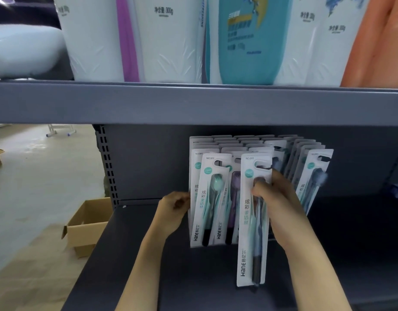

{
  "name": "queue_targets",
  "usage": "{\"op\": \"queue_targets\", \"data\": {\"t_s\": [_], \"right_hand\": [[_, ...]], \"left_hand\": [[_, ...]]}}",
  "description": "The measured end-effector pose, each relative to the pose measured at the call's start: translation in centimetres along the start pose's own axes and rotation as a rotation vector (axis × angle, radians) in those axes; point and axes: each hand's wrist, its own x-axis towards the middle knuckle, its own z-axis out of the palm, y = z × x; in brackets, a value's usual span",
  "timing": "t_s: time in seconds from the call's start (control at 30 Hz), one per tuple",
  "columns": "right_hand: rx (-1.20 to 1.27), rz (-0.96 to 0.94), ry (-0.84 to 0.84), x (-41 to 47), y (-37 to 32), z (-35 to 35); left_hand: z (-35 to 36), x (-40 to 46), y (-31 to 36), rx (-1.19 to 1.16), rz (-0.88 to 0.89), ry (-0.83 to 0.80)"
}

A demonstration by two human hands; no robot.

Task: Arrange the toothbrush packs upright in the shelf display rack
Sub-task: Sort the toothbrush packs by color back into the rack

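Several white toothbrush packs [208, 198] stand upright in rows in a rack on the dark grey lower shelf [350, 243]. My right hand [274, 198] grips one pack [249, 232] with a blue brush, holding it upright in front of the rows, lower than the others. My left hand [174, 209] has its fingers curled against the left edge of the front-left packs. Another row of packs [312, 176] leans to the right behind my right hand. The rack itself is mostly hidden by the packs.
The upper shelf's edge [193, 104] hangs just above, carrying white pouches [166, 41] and a teal pouch [245, 41]. Open cardboard boxes [85, 225] lie on the floor to the left. A slotted upright [106, 164] stands at the shelf's left end.
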Motion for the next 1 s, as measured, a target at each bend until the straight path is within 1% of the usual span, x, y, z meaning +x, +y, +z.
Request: {"op": "queue_targets", "data": {"t_s": [0.1, 0.23, 0.33, 0.4, 0.5, 0.9, 1.0], "right_hand": [[0.001, 0.015, -0.001, 0.0, 0.2, -0.3], [0.015, 0.04, 0.014, -0.1, 0.0, -0.7], [0.017, 0.046, 0.023, -0.1, 0.0, -0.9], [0.015, 0.046, 0.027, -0.1, 0.1, -0.9], [0.008, 0.044, 0.034, 0.0, 0.3, -0.8], [0.001, 0.062, 0.029, -0.5, 0.2, -1.1], [0.03, 0.086, 0.05, -0.6, 0.2, -1.4]], "left_hand": [[0.3, 0.0, -0.3, 0.023, 0.018, 0.067], [0.3, -0.1, 0.2, -0.122, 0.018, 0.22], [-0.3, 0.0, 0.7, -0.238, 0.008, 0.242], [-0.7, 0.0, 0.7, -0.273, 0.007, 0.268], [-1.2, -0.1, 0.7, -0.249, 0.02, 0.304], [-1.5, -1.3, 1.6, -0.149, 0.05, 0.332], [-2.3, -2.7, 1.7, -0.179, 0.068, 0.377]]}}
